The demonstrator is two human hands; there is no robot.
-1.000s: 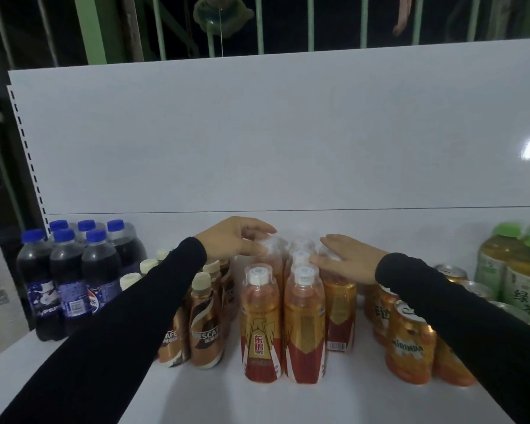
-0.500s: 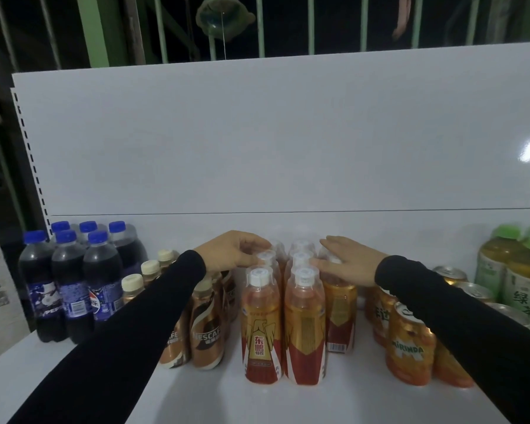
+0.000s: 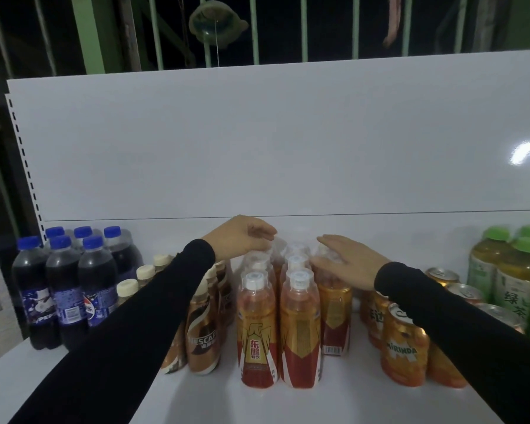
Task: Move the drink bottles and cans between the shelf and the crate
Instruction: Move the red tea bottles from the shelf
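Several orange energy-drink bottles (image 3: 257,332) with clear caps stand in rows at the middle of the white shelf (image 3: 83,390). My left hand (image 3: 242,237) hovers over the back-left caps of this group, fingers loosely curved down and holding nothing that I can see. My right hand (image 3: 346,261) lies with fairly straight fingers on the top of the right-hand row of bottles. Both arms wear black sleeves. The crate is out of view.
Dark Pepsi bottles (image 3: 65,295) stand at the far left and brown Nescafe bottles (image 3: 201,338) next to my left arm. Orange Mirinda cans (image 3: 403,350) and green tea bottles (image 3: 514,286) stand at the right. A white back panel (image 3: 257,148) closes the shelf behind.
My left hand dipped onto the back caps half a second ago and has risen a little above them again. My right hand has hardly moved.
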